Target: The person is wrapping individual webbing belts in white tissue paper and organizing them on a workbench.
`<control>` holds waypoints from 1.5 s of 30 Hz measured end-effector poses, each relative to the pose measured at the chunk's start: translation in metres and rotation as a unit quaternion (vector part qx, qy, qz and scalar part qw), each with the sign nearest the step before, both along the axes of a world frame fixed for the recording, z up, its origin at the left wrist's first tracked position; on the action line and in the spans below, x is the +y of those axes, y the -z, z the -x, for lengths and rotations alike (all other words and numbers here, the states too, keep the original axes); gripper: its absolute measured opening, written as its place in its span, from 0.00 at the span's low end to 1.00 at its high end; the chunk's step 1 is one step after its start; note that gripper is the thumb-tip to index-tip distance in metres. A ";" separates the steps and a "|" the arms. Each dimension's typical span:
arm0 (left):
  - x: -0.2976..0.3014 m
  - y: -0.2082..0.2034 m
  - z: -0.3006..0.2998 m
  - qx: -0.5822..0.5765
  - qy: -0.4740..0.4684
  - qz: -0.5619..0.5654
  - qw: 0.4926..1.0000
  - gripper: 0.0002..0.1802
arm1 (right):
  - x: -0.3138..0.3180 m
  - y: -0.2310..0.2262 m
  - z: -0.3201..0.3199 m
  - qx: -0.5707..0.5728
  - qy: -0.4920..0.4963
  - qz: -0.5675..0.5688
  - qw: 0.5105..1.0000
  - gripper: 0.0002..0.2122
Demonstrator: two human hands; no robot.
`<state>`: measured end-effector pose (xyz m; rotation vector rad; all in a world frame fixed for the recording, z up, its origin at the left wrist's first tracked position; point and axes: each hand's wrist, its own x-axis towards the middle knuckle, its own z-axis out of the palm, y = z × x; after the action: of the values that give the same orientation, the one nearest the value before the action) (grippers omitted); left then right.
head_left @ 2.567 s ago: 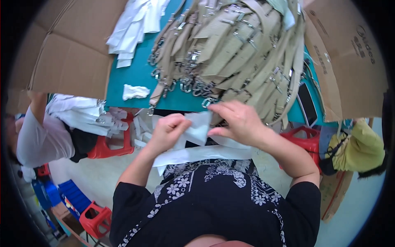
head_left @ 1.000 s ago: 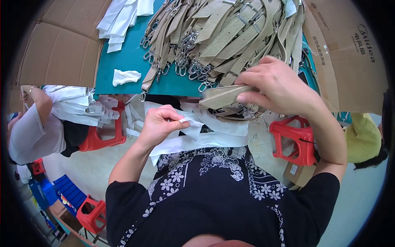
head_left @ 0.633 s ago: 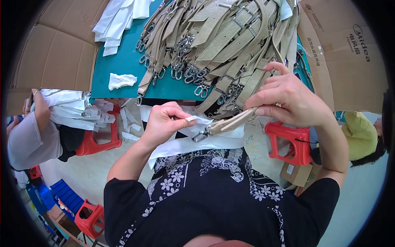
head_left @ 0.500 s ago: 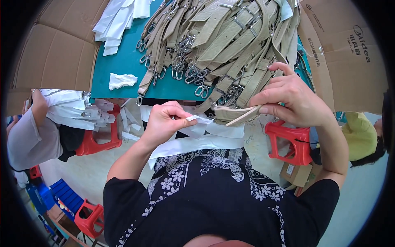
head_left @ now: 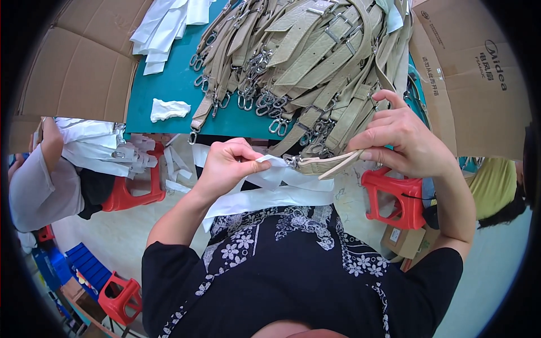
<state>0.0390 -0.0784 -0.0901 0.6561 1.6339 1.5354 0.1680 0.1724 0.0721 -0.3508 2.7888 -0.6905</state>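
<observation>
Wrapping a strap's clasp end, centre frame.
Left hand (head_left: pixel 228 166) pinches white paper strip (head_left: pixel 276 174); right hand (head_left: pixel 403 141) grips beige strap (head_left: pixel 324 164). Next, likely: fold paper round metal clasp (head_left: pixel 292 161).

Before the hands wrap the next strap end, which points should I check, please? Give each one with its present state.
1. Right hand holds the beige textured strap: ok.
2. Left hand pinches the white paper strip: ok.
3. The paper touches the strap's metal clasp end: ok.
4. Clasp fully covered by paper: not ok.
5. Strap free from the pile of beige straps on the teal table: cannot tell.
</observation>
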 end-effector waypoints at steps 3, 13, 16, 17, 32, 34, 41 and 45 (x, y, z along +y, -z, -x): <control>0.001 -0.001 -0.001 -0.014 0.003 -0.007 1.000 0.06 | 0.002 0.008 -0.001 0.019 -0.011 0.020 1.000 0.07; 0.005 -0.014 0.005 0.048 0.105 -0.029 0.993 0.06 | -0.001 0.008 0.009 -0.018 -0.042 -0.018 0.999 0.07; 0.010 -0.020 0.007 0.097 0.155 -0.039 0.982 0.06 | -0.002 0.012 0.011 0.015 -0.060 -0.036 0.997 0.07; 0.012 -0.022 0.007 0.096 0.161 -0.042 0.981 0.06 | -0.003 0.012 0.012 0.014 -0.054 -0.038 0.998 0.07; 0.044 -0.025 -0.012 0.208 0.138 -0.107 0.962 0.05 | -0.022 0.029 0.025 -0.066 -0.081 -0.167 0.980 0.06; 0.046 -0.028 -0.014 0.152 0.136 -0.062 0.977 0.04 | -0.039 0.033 0.025 -0.062 -0.031 -0.106 0.992 0.08; 0.029 -0.033 -0.004 0.073 0.021 -0.072 0.994 0.09 | 0.014 0.012 0.032 0.037 -0.038 -0.147 0.988 0.13; 0.020 -0.048 0.002 0.142 0.003 -0.091 0.986 0.08 | 0.002 0.008 0.029 0.075 -0.039 -0.076 0.994 0.10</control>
<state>0.0368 -0.0585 -0.0419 1.0174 1.7053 1.6601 0.1389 0.1740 0.0639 -0.4967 2.9286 -0.4491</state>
